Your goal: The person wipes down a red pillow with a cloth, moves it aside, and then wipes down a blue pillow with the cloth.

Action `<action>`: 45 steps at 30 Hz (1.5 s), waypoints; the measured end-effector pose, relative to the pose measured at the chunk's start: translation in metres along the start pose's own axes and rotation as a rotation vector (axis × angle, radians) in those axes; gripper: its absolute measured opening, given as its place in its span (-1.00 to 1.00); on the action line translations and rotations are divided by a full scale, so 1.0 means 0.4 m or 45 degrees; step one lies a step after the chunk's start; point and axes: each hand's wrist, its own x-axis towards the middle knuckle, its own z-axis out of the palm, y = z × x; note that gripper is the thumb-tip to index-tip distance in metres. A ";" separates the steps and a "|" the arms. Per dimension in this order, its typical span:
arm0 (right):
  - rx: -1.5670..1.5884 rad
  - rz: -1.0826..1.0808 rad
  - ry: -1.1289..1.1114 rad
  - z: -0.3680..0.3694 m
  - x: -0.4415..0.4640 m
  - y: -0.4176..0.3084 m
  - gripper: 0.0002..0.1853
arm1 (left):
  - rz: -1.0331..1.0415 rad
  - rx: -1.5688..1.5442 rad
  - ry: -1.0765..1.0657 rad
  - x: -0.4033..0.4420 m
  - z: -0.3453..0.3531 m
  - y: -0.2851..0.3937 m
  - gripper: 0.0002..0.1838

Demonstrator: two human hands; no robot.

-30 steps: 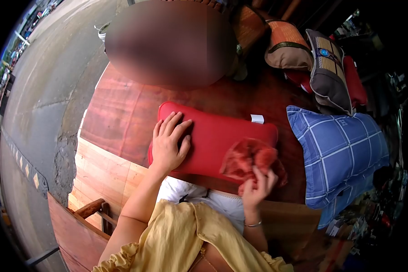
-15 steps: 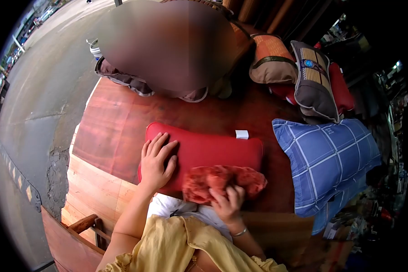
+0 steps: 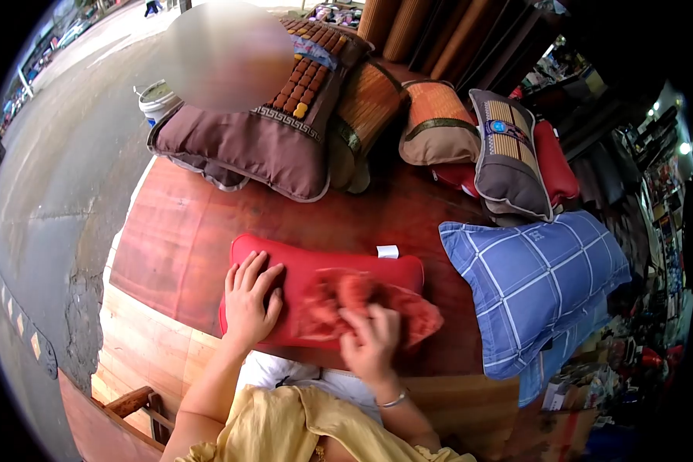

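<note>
A smooth red pillow (image 3: 339, 264) with a white tag (image 3: 387, 252) lies on the dark red tabletop, close to my lap. My left hand (image 3: 252, 299) rests spread on the pillow's left end, fingers apart and holding nothing. With my right hand (image 3: 371, 339) I grip a crumpled red cloth (image 3: 354, 296), which lies over the pillow's right part and hangs past its right front edge. The cloth is blurred by motion.
A blue checked pillow (image 3: 539, 285) lies to the right. Behind it are a grey pillow with a woven panel (image 3: 512, 154) and an orange-and-tan pillow (image 3: 439, 123). A large brown beaded pillow (image 3: 246, 146) lies at the back left. A bucket (image 3: 158, 102) stands beyond.
The view has tilted up, showing more of the back pillows. My right hand and the cloth moved left, toward me, then back up over the pillow. My left hand stays on its left end.
</note>
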 end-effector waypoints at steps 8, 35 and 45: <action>0.119 -0.156 -0.133 0.044 0.064 -0.055 -0.56 | -0.013 -0.062 -0.031 0.001 -0.002 -0.013 -0.56; -0.088 -0.085 -0.194 0.042 0.110 0.002 -0.57 | 0.057 0.001 0.034 -0.020 0.005 -0.015 -0.56; -0.003 0.368 0.060 -0.065 0.092 0.225 -0.62 | 0.039 0.031 0.057 -0.021 0.005 -0.002 -0.56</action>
